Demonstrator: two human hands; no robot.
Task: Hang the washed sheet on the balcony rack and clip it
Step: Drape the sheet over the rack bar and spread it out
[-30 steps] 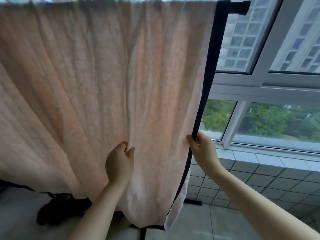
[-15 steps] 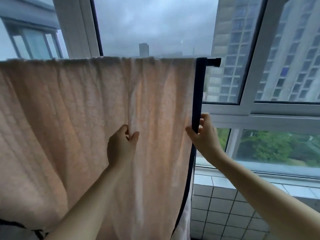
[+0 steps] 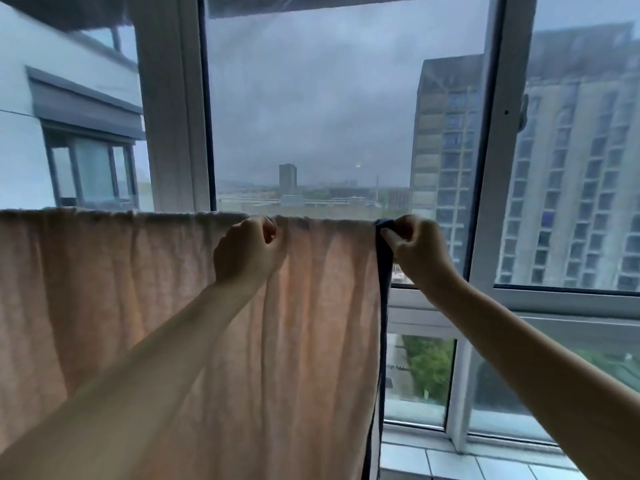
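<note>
Sheet [image 3: 173, 323]: top fold runs nine to three o'clock straight ahead; your left hand [image 3: 247, 252] grips mid-fold, right hand [image 3: 417, 249] pinches its dark edge [image 3: 383, 271] at three o'clock, unclipped.

No text, label, brand, number or sign can be read anywhere in the view.
</note>
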